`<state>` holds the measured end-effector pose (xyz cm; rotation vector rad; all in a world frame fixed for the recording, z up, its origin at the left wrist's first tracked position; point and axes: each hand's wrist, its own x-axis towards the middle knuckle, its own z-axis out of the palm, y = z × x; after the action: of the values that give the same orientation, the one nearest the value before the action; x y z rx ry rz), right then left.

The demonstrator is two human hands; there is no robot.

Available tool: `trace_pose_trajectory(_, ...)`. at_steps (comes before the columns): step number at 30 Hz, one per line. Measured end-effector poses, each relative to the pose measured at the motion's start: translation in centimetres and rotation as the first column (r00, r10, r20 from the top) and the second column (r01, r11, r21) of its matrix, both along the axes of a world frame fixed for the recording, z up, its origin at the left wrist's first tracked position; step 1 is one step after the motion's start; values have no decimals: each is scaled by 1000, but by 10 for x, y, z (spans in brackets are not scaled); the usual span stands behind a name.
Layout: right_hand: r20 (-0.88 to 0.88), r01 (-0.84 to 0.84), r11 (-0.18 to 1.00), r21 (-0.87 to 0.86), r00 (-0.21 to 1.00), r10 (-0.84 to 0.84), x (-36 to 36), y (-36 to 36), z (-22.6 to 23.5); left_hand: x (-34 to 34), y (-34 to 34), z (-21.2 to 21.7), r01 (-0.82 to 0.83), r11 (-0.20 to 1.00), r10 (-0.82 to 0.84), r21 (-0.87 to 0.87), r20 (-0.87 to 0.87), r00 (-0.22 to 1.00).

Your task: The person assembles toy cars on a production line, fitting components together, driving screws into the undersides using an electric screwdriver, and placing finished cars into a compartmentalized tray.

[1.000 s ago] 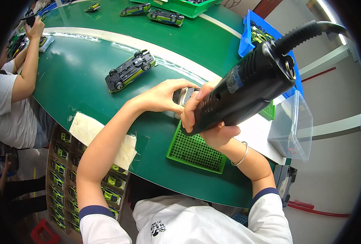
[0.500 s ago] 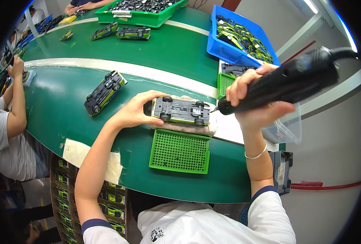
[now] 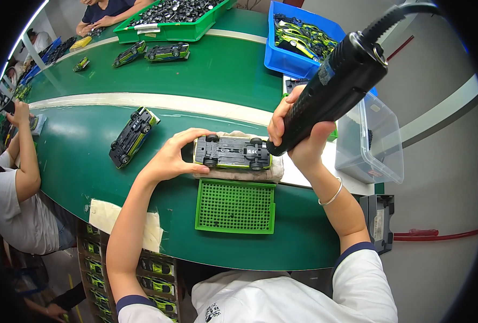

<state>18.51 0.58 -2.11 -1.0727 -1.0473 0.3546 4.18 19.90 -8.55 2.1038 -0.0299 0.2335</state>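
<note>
Steadying an upturned green toy car [image 3: 232, 152] at frame centre, left hand [image 3: 170, 160] curled narrow around its front end, chassis resting on a folded cloth pad [image 3: 274, 173]; right hand [image 3: 298, 134] gripping a black electric screwdriver [image 3: 333, 89], tip meeting the car's rear; lying just below, a green perforated tray [image 3: 235, 206]; sitting at left of centre on the green table [image 3: 206, 70], another car [image 3: 133, 137]
</note>
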Motion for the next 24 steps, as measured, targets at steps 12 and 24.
trace_pose_trajectory(12, 34, -49, 999, 14, 998, 48, 4, -2, 1, 2, -1, 0, -1, 1000, 1, 2, 5, 1000)
trace_pose_trajectory(24, -60, 1, 666, 746, 996, 66, 2, -51, 113, 3, -31, 4, -26, 904, 131, -427, 218, 967)
